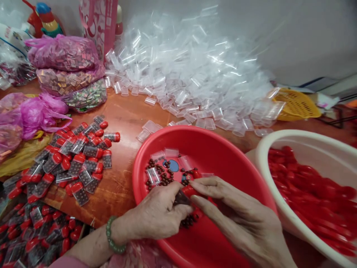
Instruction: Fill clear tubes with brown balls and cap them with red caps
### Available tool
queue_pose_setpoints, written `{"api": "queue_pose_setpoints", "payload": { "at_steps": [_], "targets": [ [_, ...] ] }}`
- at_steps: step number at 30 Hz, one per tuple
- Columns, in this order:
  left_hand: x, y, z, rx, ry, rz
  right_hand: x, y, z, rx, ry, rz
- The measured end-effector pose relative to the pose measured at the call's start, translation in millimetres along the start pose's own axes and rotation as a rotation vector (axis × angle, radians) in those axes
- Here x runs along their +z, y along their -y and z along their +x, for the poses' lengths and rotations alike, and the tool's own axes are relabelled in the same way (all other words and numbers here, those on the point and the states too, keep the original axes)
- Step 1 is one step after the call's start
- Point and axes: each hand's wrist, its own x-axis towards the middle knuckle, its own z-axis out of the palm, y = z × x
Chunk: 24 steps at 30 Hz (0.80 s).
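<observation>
Both my hands are over a red basin [237, 171]. My left hand [161, 214], with a green bead bracelet at the wrist, is closed around a small clear case filled with dark beads [182, 198]. A red cap [189, 191] is at the end of this case, pinched between the thumb and fingers of my right hand [242, 219]. Fingers partly hide both pieces, so I cannot tell how far the cap is on. In the basin lie loose brown beads [166, 179], a few clear cases [153, 176] and a blue printed patch [171, 165].
Filled red-capped cases [79, 156] are heaped at left. Empty clear cases [181, 74] form a large pile at the back. A white tub [272, 182] with red caps [312, 197] stands at right. Pink bags [64, 54] and a yellow basket [298, 104] are farther back.
</observation>
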Motion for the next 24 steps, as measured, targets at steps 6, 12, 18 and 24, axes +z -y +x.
{"api": "queue_pose_setpoints", "payload": {
  "at_steps": [6, 12, 18, 24],
  "targets": [
    [-1.2, 0, 2, -0.03, 0.027, -0.008, -1, -2, -2, 0.021, 0.038, -0.027],
    [-0.2, 4, 4, -0.059, 0.012, -0.062, 5, 1, -4, -0.068, 0.013, -0.19],
    [3.7, 4, 10, -0.216, 0.033, -0.559, 8, 5, -9, -0.179, 0.173, -0.559],
    [1.2, 2, 13, -0.185, 0.059, -0.851, 23, 1, -5, -0.293, 0.042, -0.789]
  ]
}}
